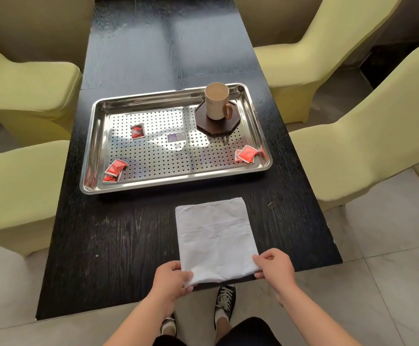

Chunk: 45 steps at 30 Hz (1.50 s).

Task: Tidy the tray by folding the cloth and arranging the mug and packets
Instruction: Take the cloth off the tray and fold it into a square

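Note:
A white cloth [214,236] lies folded into a tall rectangle on the black table, in front of the steel tray [96,156]. My left hand [171,279] pinches its near left corner and my right hand [275,267] pinches its near right corner, at the table's front edge. In the tray's far right corner a cream mug [215,101] stands upright on a dark octagonal coaster [211,126]. Red packets lie scattered in the tray: one at the middle left [137,131], two overlapping at the near left [114,169], and some at the near right [247,154].
The black table [118,245] is narrow, with pale yellow covered chairs on both sides [26,86] [353,136]. A small sticker [176,137] sits in the tray's middle. My shoes and a tiled floor show below the table's front edge.

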Motion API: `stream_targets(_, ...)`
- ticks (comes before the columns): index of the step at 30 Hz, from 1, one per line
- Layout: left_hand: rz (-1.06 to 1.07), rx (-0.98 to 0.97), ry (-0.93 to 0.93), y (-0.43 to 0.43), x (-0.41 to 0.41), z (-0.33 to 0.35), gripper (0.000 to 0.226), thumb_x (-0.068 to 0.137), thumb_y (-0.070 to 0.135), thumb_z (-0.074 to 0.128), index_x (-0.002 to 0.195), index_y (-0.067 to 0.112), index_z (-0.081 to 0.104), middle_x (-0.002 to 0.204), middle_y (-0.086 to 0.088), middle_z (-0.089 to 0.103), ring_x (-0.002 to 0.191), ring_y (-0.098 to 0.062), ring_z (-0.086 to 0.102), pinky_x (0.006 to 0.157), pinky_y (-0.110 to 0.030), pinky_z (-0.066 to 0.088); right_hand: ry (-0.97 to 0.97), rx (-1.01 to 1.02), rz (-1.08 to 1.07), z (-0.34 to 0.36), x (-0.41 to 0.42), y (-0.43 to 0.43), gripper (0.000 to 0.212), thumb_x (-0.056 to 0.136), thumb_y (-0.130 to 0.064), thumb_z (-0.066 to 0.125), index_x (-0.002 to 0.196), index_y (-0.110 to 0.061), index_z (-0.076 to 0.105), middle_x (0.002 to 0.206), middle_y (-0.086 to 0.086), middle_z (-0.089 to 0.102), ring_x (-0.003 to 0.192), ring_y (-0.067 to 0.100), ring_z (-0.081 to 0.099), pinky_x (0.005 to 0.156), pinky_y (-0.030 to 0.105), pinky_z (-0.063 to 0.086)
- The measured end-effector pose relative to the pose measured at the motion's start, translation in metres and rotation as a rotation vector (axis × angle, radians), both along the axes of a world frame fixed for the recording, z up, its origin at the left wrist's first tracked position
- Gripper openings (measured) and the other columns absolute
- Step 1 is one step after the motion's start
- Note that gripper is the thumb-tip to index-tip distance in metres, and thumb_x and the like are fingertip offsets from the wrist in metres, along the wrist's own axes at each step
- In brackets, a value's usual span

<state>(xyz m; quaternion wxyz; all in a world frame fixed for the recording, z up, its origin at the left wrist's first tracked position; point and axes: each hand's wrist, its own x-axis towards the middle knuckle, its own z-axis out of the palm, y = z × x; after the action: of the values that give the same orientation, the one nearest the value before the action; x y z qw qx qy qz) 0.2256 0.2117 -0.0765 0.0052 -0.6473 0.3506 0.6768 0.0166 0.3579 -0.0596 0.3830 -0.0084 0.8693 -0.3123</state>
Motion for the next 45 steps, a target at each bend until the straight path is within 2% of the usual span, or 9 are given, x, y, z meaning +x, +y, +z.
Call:
stream_targets(7, 0.196, 0.180, 0.156, -0.004, -0.002, 0.012, 0.030, 0.088, -0.015, 0.045, 0.110, -0.005, 0.062, 0.102, -0.021, 0.069, 0.063, -0.020, 0.066, 0.043, -0.023, 0.045, 0.010, 0.161, 0.215, -0.003, 0.000, -0.006, 0.025, 0.097, -0.035, 0.058, 0.085, -0.014, 0.059, 0.080, 0.006, 0.070, 0.065, 0.022, 0.072, 0.069, 0.043, 0.064)
stream_targets(15, 0.263, 0.239, 0.248, -0.002, 0.006, 0.021, 0.034, 0.086, -0.013, 0.041, 0.114, -0.006, 0.058, 0.094, -0.021, 0.062, 0.058, -0.019, 0.057, 0.047, -0.026, 0.051, -0.293, -0.196, -0.248, -0.013, 0.006, 0.008, 0.011, 0.090, -0.004, 0.070, 0.091, 0.005, 0.063, 0.101, 0.025, 0.067, 0.087, 0.035, 0.073, 0.070, 0.041, 0.064)
stream_targets(21, 0.040, -0.033, 0.084, 0.002, 0.015, 0.035, 0.058, 0.088, -0.011, 0.050, 0.119, 0.038, 0.055, 0.103, -0.016, 0.066, 0.060, -0.029, 0.066, 0.060, -0.037, 0.058, -0.206, -0.207, -0.142, -0.010, 0.002, 0.015, 0.021, 0.083, 0.004, 0.073, 0.097, -0.010, 0.066, 0.102, 0.015, 0.067, 0.083, 0.028, 0.068, 0.066, 0.031, 0.060)
stream_targets(25, -0.079, -0.136, 0.105, 0.007, 0.021, 0.042, 0.042, 0.090, -0.009, 0.047, 0.110, 0.021, 0.067, 0.074, -0.016, 0.056, 0.055, -0.029, 0.063, 0.052, -0.033, 0.052, -0.180, -0.236, -0.060, -0.009, -0.001, 0.023, 0.015, 0.083, 0.004, 0.071, 0.090, -0.009, 0.067, 0.096, 0.018, 0.069, 0.075, 0.024, 0.066, 0.060, 0.027, 0.058)
stream_targets(31, -0.033, -0.071, 0.088, 0.002, 0.027, 0.043, 0.043, 0.082, -0.020, 0.036, 0.095, -0.003, 0.074, 0.097, -0.025, 0.071, 0.081, -0.041, 0.072, 0.058, -0.035, 0.062, -0.299, -0.270, -0.013, -0.003, -0.011, 0.028, 0.029, 0.091, 0.010, 0.055, 0.092, -0.006, 0.078, 0.104, 0.016, 0.070, 0.088, 0.029, 0.071, 0.068, 0.031, 0.061)
stream_targets(33, -0.160, -0.147, 0.110, 0.000, 0.035, 0.037, 0.055, 0.078, -0.024, 0.033, 0.108, 0.000, 0.072, 0.102, -0.023, 0.073, 0.093, -0.033, 0.073, 0.074, -0.036, 0.062, -0.323, -0.291, -0.020, 0.002, -0.012, 0.029, 0.044, 0.088, 0.020, 0.044, 0.093, -0.005, 0.079, 0.107, 0.016, 0.071, 0.096, 0.029, 0.071, 0.072, 0.031, 0.062)
stream_targets(36, -0.483, -0.375, 0.025, 0.004, 0.045, 0.034, 0.046, 0.084, -0.017, 0.055, 0.115, 0.012, 0.074, 0.103, -0.001, 0.077, 0.099, -0.011, 0.072, 0.092, -0.030, 0.057, -0.201, -0.250, 0.162, 0.007, -0.010, 0.033, 0.048, 0.084, 0.021, 0.058, 0.094, -0.022, 0.079, 0.107, 0.002, 0.074, 0.100, 0.016, 0.070, 0.075, 0.024, 0.061)
stream_targets(41, -0.582, -0.600, -0.063, 0.009, 0.049, 0.037, 0.043, 0.085, -0.003, 0.067, 0.083, 0.039, 0.076, 0.083, 0.013, 0.075, 0.076, -0.008, 0.071, 0.073, -0.025, 0.057, -0.011, -0.140, 0.442, 0.008, -0.010, 0.039, 0.034, 0.084, 0.002, 0.073, 0.090, -0.032, 0.078, 0.095, -0.011, 0.073, 0.093, 0.008, 0.067, 0.083, 0.025, 0.057)
stream_targets(45, -0.686, -0.837, 0.024, 0.011, 0.055, 0.037, 0.039, 0.080, -0.008, 0.072, 0.081, 0.031, 0.078, 0.100, 0.009, 0.059, 0.096, -0.003, 0.055, 0.081, -0.014, 0.042, 0.121, -0.206, 0.552, 0.010, -0.011, 0.038, 0.028, 0.086, -0.009, 0.075, 0.083, -0.037, 0.076, 0.100, -0.016, 0.064, 0.096, 0.001, 0.060, 0.077, 0.019, 0.051)
